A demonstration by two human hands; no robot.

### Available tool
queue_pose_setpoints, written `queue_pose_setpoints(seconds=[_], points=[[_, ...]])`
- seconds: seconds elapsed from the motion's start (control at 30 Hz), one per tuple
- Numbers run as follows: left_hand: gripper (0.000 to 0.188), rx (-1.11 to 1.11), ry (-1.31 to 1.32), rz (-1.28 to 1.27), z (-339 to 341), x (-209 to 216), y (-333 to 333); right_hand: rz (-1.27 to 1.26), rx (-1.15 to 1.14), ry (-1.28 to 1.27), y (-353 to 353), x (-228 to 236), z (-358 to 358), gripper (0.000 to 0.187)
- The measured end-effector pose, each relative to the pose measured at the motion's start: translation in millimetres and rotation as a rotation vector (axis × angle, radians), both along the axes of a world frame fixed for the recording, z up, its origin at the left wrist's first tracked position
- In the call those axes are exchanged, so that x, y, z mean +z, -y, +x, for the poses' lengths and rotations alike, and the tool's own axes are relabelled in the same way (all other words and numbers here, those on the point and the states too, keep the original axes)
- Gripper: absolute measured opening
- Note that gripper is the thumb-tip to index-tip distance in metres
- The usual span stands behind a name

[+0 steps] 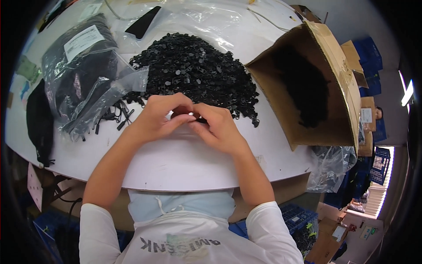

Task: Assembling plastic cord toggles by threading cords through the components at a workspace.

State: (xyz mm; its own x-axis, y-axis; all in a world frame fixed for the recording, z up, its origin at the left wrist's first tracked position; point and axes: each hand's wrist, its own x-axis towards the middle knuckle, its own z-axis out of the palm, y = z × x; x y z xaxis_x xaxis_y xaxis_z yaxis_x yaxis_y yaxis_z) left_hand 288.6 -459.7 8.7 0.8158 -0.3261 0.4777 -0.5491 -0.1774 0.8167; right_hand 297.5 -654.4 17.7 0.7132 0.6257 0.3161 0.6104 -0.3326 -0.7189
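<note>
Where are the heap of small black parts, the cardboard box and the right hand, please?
Heap of small black parts (189, 68): head view, middle of the heap.
Cardboard box (270, 82): head view, bare inner wall.
Right hand (218, 126): head view, back of the hand.

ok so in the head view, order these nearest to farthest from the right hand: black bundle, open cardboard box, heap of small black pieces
From the right hand:
1. heap of small black pieces, just beyond it
2. open cardboard box, off to its right
3. black bundle, at the far left
</note>
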Motion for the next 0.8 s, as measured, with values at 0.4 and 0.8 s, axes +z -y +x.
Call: queue_pose_setpoints(seconds=[0.4,0.8], points=[[0.029,0.324,-0.021,0.811,8,0,-19,-0.028,-0.217,-0.241,14,3,6,0.008],[0.021,0.321,0.084,0.849,10,-8,-6,-0.038,-0.221,-0.063,6,-5,4,0.011]])
